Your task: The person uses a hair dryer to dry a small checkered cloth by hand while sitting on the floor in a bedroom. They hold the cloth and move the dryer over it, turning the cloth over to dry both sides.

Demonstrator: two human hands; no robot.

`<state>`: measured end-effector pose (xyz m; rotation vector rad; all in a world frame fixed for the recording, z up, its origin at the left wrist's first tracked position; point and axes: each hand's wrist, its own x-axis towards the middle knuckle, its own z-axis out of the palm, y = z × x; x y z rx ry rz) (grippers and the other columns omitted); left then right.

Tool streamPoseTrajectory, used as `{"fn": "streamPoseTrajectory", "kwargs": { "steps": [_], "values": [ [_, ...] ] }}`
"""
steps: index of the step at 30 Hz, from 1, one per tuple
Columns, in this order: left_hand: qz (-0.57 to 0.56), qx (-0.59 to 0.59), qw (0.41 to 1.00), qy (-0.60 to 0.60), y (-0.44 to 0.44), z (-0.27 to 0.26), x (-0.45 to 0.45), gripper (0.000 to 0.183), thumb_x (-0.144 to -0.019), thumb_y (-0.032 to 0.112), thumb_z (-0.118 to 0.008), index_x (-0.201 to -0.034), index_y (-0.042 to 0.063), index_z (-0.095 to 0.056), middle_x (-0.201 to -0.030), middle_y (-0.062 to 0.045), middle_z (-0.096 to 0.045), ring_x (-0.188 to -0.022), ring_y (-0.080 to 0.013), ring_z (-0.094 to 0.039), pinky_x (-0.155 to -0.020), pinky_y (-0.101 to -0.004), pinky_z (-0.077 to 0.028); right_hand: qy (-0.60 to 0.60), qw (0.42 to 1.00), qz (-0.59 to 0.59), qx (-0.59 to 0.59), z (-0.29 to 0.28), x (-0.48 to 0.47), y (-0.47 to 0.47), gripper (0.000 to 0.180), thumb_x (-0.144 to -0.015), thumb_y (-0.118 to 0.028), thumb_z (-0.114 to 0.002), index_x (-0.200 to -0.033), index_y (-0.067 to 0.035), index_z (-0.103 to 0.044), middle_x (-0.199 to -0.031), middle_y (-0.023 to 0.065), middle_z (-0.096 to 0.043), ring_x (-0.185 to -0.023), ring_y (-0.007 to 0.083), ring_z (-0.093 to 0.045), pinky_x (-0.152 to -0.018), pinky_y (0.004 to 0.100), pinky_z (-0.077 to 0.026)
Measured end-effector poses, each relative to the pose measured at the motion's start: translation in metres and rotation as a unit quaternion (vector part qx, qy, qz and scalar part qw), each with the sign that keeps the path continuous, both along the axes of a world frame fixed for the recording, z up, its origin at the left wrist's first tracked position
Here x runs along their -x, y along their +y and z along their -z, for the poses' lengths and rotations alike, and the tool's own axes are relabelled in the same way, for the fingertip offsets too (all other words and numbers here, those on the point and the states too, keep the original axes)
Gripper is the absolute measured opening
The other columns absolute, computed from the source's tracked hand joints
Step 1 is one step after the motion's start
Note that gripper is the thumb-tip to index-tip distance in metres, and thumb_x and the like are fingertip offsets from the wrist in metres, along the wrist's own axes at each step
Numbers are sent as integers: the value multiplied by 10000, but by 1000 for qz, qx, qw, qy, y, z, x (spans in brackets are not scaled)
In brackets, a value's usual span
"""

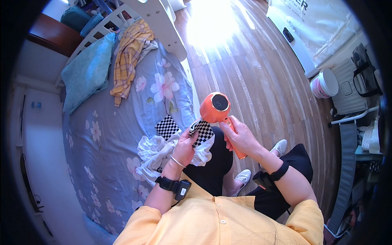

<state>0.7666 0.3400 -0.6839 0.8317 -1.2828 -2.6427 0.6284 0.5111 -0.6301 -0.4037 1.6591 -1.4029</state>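
Note:
My right hand grips the handle of an orange hair dryer, whose round dark end faces up toward me. In my left hand is the black-and-white checkered part of a white garment. The dryer's head is right beside the cloth near my left fingers; whether they touch cannot be made out. White fabric spills from my left hand over my thigh and onto the bed. A second checkered piece lies on the sheet just left of that hand.
The bed with its grey floral sheet fills the left side. A yellow plaid shirt and a teal pillow lie toward its head. Across the wooden floor stand a white bucket and a metal-framed rack.

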Motion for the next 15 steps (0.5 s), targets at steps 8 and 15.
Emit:
{"fn": "streamPoseTrajectory", "kwargs": {
  "steps": [8,15],
  "values": [
    [12,36,999,-8,-5,4,1,291,-980,56,-490,-1253,31,-585,-1143,-15,-645,-1045,-103,-578,-947,-275,-440,8,999,-43,6,-3,-7,2,385,-983,-365,-544,-1092,2,-504,-673,59,-571,-508,121,-613,-429,251,-494],
    [27,128,990,-51,-5,4,2,319,-968,43,-514,-1280,31,-581,-1162,-26,-638,-1052,-99,-578,-943,-265,-448,-32,998,-51,-7,-8,-5,2,329,-1004,-337,-506,-1117,-29,-505,-682,35,-555,-509,102,-582,-443,246,-485]
  ]
}}
